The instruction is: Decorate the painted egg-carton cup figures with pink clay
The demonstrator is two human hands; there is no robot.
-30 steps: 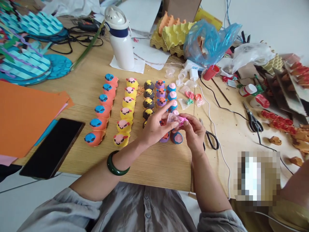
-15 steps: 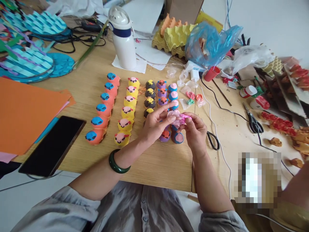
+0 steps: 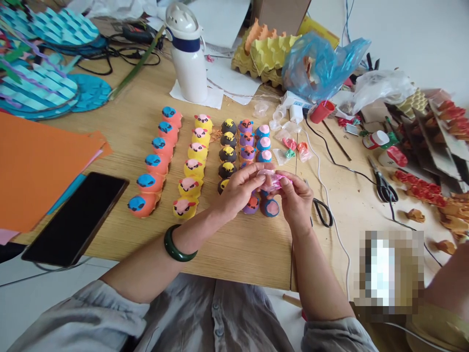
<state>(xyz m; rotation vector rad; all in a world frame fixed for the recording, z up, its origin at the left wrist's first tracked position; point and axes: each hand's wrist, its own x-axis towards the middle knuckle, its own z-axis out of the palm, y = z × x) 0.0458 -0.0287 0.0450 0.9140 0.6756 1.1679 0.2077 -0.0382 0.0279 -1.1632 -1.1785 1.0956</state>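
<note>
A clear plastic wrapper with something bright pink in it (image 3: pixel 273 181) is pinched between my two hands, above the lower part of the painted rows. My left hand (image 3: pixel 242 190) grips its left side with thumb and fingers. On the pink end, at the right, my right hand (image 3: pixel 296 195) is closed. Under and beside the hands stand rows of painted carton cups: orange with blue tops (image 3: pixel 156 164), yellow with pink faces (image 3: pixel 194 167), black with yellow (image 3: pixel 227 154), purple with orange (image 3: pixel 247 152), and blue with pink tops (image 3: pixel 264 143).
A white bottle (image 3: pixel 188 63) stands behind the rows. At the left lie a black phone (image 3: pixel 76 217) and orange sheets (image 3: pixel 40 171). Small clay bags (image 3: pixel 289 144), a red cup (image 3: pixel 321 111), scissors (image 3: pixel 384 183) and cables are at the right. A person's arm (image 3: pixel 449 278) shows lower right.
The fingers of my left hand, raised and spread before, have folded down onto the wrapper. My right hand keeps its hold on the pink end.
</note>
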